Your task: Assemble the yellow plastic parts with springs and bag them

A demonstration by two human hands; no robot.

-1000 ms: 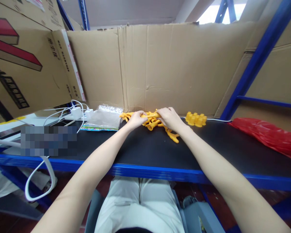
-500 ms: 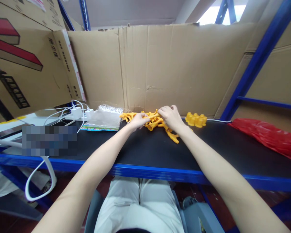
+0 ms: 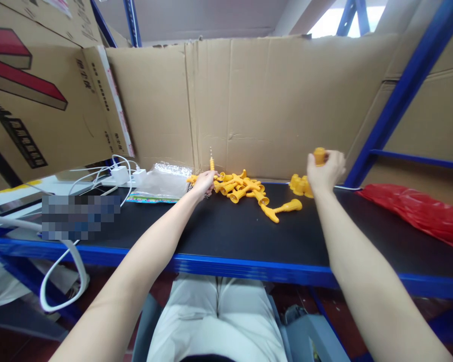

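Over black tabletop [image 3: 226, 234], right grip [image 3: 326, 172] pinching yellow cup [image 3: 319, 156], left grip [image 3: 204, 182] pinching ridged stick [image 3: 212, 164] jutting upward

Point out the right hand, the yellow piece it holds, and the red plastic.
Right hand [image 3: 325, 176], head view: middle of the hand.
Yellow piece [image 3: 319, 157], head view: visible side.
Red plastic [image 3: 415, 212], head view: crumpled middle.

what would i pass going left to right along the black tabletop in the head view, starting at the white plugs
White plugs, clear plastic bag, left hand, heap of yellow pieces, yellow cup cluster, right hand with a small yellow piece, red plastic bag
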